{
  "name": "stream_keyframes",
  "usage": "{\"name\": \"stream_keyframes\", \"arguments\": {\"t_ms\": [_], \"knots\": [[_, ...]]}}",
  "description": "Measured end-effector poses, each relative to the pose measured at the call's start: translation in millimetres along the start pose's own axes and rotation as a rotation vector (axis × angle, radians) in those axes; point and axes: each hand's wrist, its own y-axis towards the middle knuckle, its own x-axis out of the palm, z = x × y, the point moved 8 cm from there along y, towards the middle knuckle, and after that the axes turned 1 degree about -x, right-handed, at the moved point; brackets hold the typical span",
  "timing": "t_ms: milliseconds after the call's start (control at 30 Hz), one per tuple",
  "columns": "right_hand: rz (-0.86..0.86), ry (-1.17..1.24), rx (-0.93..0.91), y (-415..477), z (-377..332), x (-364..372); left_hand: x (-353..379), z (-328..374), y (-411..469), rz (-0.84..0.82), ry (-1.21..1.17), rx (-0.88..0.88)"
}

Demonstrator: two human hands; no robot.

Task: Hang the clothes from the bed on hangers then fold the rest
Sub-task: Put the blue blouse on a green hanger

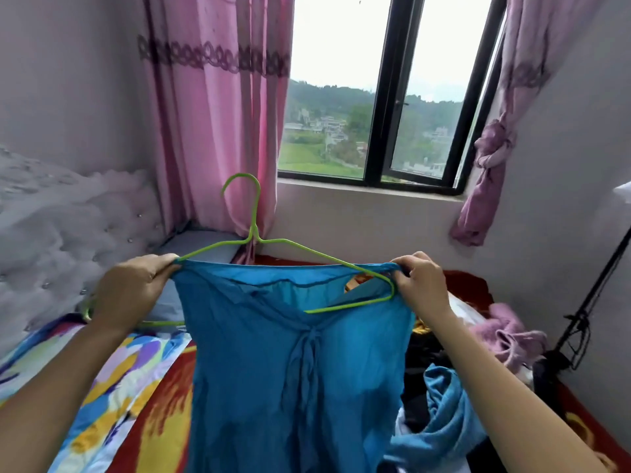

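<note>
1. Head view looks down over both forearms, with a blue garment (290, 370) held up in the middle of the frame, above the bed (160, 414).
2. A green wire hanger (254, 230) sits at the garment's top, its hook upright and pointing left in front of the pink curtain (218, 114).
3. Its left arm runs down to the left hand (136, 281), which is closed on the garment's top left corner, thumb over the fabric edge.
4. The right hand (421, 285) pinches the garment's top right edge with curled fingers, just beside the hanger's right bend.
5. That bend and part of the lower bar show bare in the garment's open top (the rest of the bar is hidden by fabric).
6. The garment hangs down between the arms and runs past the bottom of the frame, with a knotted tie at its middle.
7. A second green hanger (160, 323) lies on the bed below the left wrist, near a multicoloured cloth (102, 377).
8. To the right, a pile of clothes (444, 404) lies on the bed, dark and blue pieces mixed, with a pink knit piece (512, 336) beyond it.
9. Behind are a tufted headboard (51, 233) on the left and a black-framed window (386, 97).
</note>
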Motion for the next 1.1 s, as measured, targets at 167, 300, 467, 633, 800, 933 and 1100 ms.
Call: {"name": "stream_keyframes", "arguments": {"t_ms": [167, 300, 467, 633, 800, 933, 1100], "knots": [[-0.209, -0.060, 0.106, -9, 26, 20, 2, 9, -1, -0.014, -0.072, 0.019], [-0.363, 0.021, 0.233, -7, 48, 32, 3, 24, -3, -0.008, -0.152, 0.051], [-0.356, -0.178, 0.197, -15, 59, 40, 4, 41, 1, -0.001, -0.141, 0.065], [-0.572, -0.101, 0.315, -31, 72, 62, 7, 47, 4, 0.013, -0.037, 0.060], [-0.708, -0.104, 0.370, -38, 74, 67, 10, 49, 3, 0.094, 0.112, 0.174], [-0.723, -0.182, 0.437, -36, 83, 61, 7, 61, -8, 0.227, 0.242, 0.340], [-0.611, -0.051, 0.499, -20, 83, 39, 4, 67, -25, 0.340, 0.289, 0.461]]}}
